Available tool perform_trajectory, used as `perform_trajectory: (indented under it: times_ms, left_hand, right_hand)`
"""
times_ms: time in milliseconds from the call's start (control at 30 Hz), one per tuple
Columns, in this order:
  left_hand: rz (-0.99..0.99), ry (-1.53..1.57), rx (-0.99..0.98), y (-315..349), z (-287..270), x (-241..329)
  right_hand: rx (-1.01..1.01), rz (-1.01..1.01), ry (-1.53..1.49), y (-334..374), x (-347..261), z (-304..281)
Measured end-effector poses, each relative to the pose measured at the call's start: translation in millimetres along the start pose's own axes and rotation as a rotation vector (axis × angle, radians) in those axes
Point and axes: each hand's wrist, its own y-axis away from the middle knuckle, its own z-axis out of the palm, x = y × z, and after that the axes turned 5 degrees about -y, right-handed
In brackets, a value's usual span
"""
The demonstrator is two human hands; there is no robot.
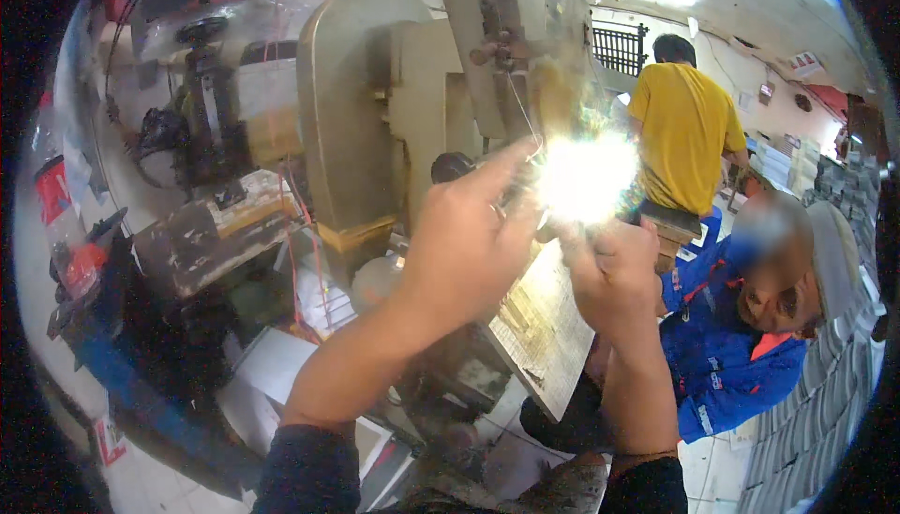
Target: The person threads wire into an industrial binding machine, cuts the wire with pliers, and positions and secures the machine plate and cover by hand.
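Observation:
Both my hands are raised at the head of a large grey-beige machine (352, 111), close to a dazzling white light (586, 177). My left hand (473, 233) has its fingers bent together beside a thin wire or thread (517, 102) that runs down from the machine head (497, 41). My right hand (614, 266) is curled just below the light, its fingers closed. Glare covers the fingertips of both hands, so what they grip cannot be made out. A worn, light-coloured flat plate (544, 327) slants below them, between my forearms.
At the right, close by, is a person in a blue shirt (731, 355) and a cap. Farther back stands a person in a yellow shirt (689, 134). Grey stacks (806, 420) line the right side. Another dark machine (206, 111) and a paint-worn bench (216, 238) are at the left.

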Motion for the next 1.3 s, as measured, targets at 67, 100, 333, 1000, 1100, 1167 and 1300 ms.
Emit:
perform_trajectory:
  times_ms: [67,100,333,1000,1100,1167,1300]
  left_hand:
    - [-0.026,0.101,-0.044,-2,3,-6]
    - [-0.026,0.255,-0.045,-3,6,-8]
    - [-0.202,0.659,-0.134,-2,6,-3]
    - [-0.093,0.374,-0.057,-6,11,-8]
    - [-0.062,0.395,-0.048,-5,15,-4]
    - [-0.083,0.371,-0.053,-5,16,0]
    - [-0.105,0.306,-0.078,-7,21,2]
  right_hand:
    - [-0.012,0.030,-0.044,1,6,2]
    - [0.005,0.025,-0.049,3,11,3]
    - [0.055,-0.057,-0.012,22,17,4]
    - [-0.160,0.713,-0.360,46,26,16]
    - [-0.002,0.017,0.256,51,23,21]
    - [-0.020,-0.012,0.341,52,23,18]
    - [-0.165,-0.086,0.538,43,18,12]
